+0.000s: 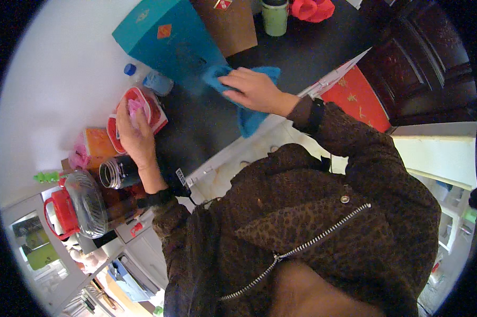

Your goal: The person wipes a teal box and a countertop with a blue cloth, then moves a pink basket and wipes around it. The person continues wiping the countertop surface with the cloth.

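Observation:
My right hand (254, 90) is closed on a blue cloth (255, 121), which lies bunched on the dark countertop (199, 130) and hangs past its front edge. Just beyond the cloth stands a large teal box (179, 43). At the left, my left hand (135, 132) is on a red-rimmed container (157, 113) with a pink plastic bag (135, 106) in it; its fingers are curled over the rim and the bag. A clear plastic bottle (158, 82) with a blue cap lies behind the container, by the wall.
An open dark flask (117, 172), an orange box (100, 144) and a large clear jar with a red lid (84, 206) stand at the left. Towards the back are a brown box (234, 29), a green tumbler (274, 19) and a red item (313, 10).

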